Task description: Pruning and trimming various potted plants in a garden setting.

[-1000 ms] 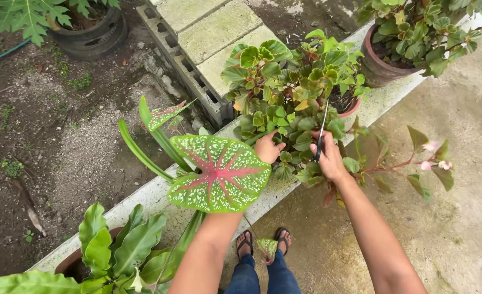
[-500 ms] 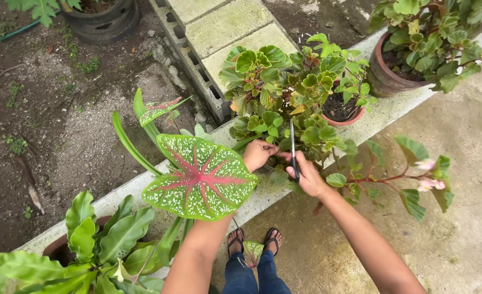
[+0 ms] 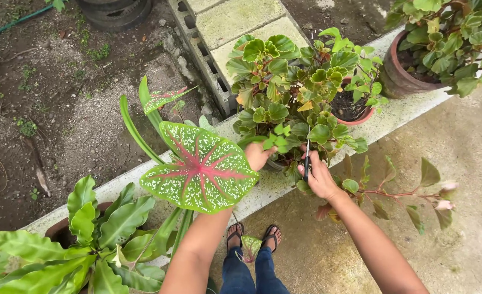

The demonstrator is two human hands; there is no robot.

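A pair of scissors [image 3: 307, 161] is held just right of the middle of the frame. The scissors stand almost straight up and down in the picture. The thin tip points up toward the top of the frame, into the leaves, and the dark handle end is down in the hand. It cannot be told whether the blades are open or closed.

The scissors are gripped by the right hand [image 3: 320, 177], with the fingers curled tight around the handles. The arm is stretched in from the lower right of the frame.

Just to the left, the left hand [image 3: 258, 155] is closed on some small leaves and a stem of the leafy potted plant [image 3: 293, 81]. This plant is seen in the upper middle, with round green and yellow leaves, and part of its reddish pot shows on the right side.

The pot is set on a pale concrete ledge [image 3: 410, 111] that is laid slantwise from the lower left to the upper right.

A big heart-shaped leaf [image 3: 203, 169], green with white spots and pink veins, is seen left of the middle, partly over the left arm. A brown pot [image 3: 401, 76] with another plant is seen in the upper right. Two feet in sandals [image 3: 252, 237] are seen at the bottom middle.
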